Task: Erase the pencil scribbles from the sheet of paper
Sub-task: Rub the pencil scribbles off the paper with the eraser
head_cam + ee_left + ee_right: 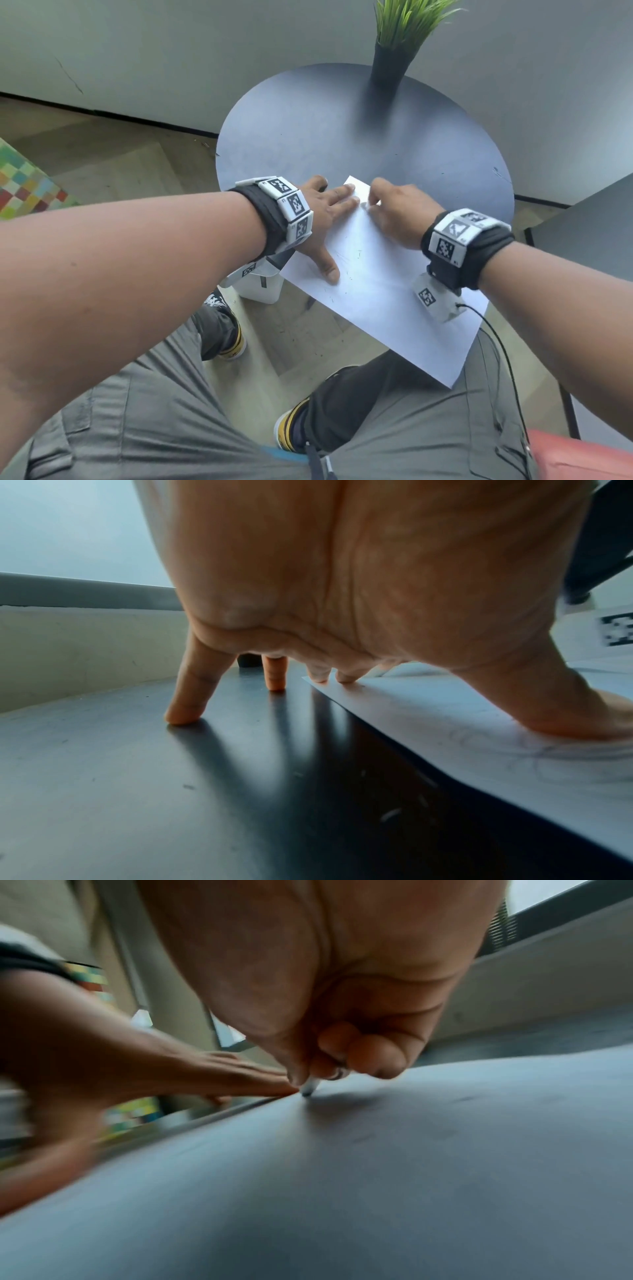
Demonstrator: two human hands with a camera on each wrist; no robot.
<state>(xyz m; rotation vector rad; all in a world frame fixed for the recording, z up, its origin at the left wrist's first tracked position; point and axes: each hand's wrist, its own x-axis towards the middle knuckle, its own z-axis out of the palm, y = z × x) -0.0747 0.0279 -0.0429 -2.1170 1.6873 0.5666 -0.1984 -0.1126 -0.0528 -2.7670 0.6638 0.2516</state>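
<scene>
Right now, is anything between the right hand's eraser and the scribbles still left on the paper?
Partly. The right hand works the eraser at the far corner of the paper. Faint scribbles remain beside the left hand, whose thumb presses down right next to them and may cover some.

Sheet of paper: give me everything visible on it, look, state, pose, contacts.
The sheet of paper is plain white, thin and rectangular, lying flat and skewed on the round dark table, its near end overhanging the rim toward the person's legs. Faint pencil scribbles remain mid-sheet. The left hand presses it down with thumb and fingertips spread, two fingers landing off the sheet. The right hand pinches a small eraser against it near the far corner.
</scene>
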